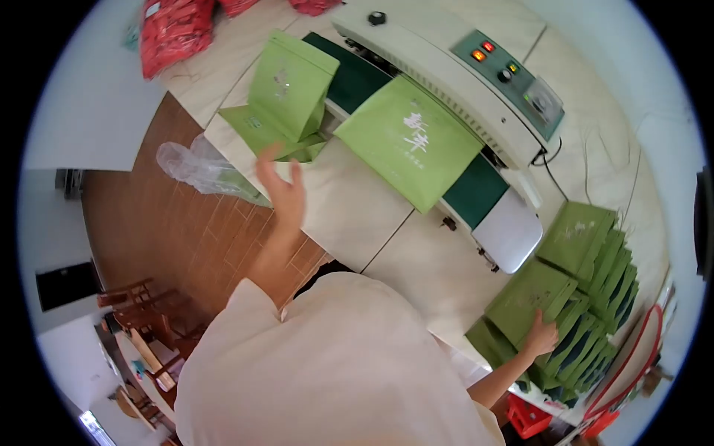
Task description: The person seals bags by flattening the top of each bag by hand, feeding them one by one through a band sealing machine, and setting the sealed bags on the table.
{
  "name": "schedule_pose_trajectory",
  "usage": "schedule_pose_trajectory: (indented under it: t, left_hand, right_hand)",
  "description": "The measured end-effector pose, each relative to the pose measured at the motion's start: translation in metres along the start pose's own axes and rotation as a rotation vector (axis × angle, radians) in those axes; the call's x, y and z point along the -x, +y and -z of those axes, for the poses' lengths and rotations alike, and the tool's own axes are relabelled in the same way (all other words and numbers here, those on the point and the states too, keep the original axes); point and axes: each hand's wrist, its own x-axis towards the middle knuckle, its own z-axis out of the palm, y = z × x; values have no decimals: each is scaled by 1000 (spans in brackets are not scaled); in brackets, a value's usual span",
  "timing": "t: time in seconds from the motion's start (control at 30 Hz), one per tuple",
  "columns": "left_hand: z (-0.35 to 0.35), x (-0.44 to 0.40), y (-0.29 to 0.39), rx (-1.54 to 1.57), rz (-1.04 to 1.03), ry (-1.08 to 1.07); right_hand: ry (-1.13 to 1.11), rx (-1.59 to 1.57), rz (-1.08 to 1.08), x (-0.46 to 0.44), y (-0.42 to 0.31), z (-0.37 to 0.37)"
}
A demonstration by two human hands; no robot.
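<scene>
My left hand point(282, 186) is raised just below the green bags at the left, fingers apart, holding nothing. Beside it a green bag point(290, 85) stands over another green bag point(256, 137) lying at the table edge. A green bag with white characters point(413, 141) lies across the dark green belt point(476, 189) of a sealing machine point(439, 59), its top edge at the machine's housing. At the right, my right hand point(541, 338) touches the front of a green bag point(529, 297) in the packed rows; its fingers are bent against the bag, partly hidden.
Red packages point(177, 33) lie at the upper left. A clear plastic bag point(192, 167) hangs by the table's left edge. Below the right rows is a red crate point(526, 418). Wooden chairs point(152, 316) stand lower left, and a cable runs behind the machine.
</scene>
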Motion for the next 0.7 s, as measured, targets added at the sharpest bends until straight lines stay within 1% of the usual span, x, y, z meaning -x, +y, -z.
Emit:
schedule_pose_trajectory:
  t: [0.03,0.07,0.1,0.13,0.17,0.2,0.23,0.27,0.3,0.33,0.37,0.4,0.43,0.47,0.53,0.57,0.6,0.63,0.67,0.7]
  left_hand:
    - [5,-20,-25,-94,55,113]
    - [13,-38,-49,-154,153,140]
    - [16,-53,-75,-205,258,168]
    - [13,-66,-109,-195,277,204]
    - [6,-77,-145,-115,281,159]
    - [1,-85,-164,-33,278,111]
    - [1,-93,-166,-18,283,133]
    - [4,-102,-167,-71,410,-49]
    - [2,-108,-169,-120,536,-239]
    - [-1,-116,-182,-100,538,-229]
    - [-3,-124,-204,-150,443,-230]
    - [-1,-133,-224,-205,349,-236]
    - [8,-146,-232,-195,351,-242]
    - [20,-162,-239,-188,349,-253]
    - [34,-191,-270,-122,113,-254]
    - [42,-207,-260,-219,232,-342]
    - [47,-222,-250,-320,349,-431]
    - [39,-228,-269,-314,338,-453]
    - [33,-238,-297,-378,272,-452]
    - [27,-247,-319,-443,207,-447]
  right_hand:
    - [87,36,-10,-3,-9,2]
    - [115,27,15,-5,-15,7]
    - [214,-73,27,-9,-20,11]
    - [311,-178,39,-14,-25,14]
    - [337,-190,59,-19,-31,17]
    - [334,-122,46,-24,-38,16]
    - [330,-55,26,-27,-43,15]
    - [350,-67,30,-29,-43,12]
    - [267,-25,-30,-35,-41,8]
    - [183,18,-96,-37,-37,7]
    - [200,12,-103,-38,-30,7]
    - [118,-48,-124,-33,-22,6]
    - [31,-105,-146,-28,-13,4]
    - [30,-102,-163,-23,-5,1]
    - [-26,-205,-106,-17,10,-6]
    - [-28,-200,-128,-18,15,-12]
    - [16,-259,-41,-22,19,-20]
    - [59,-316,45,-15,21,-20]
    - [53,-308,22,-9,22,-19]
    - [-26,-303,-2,-2,7,-5]
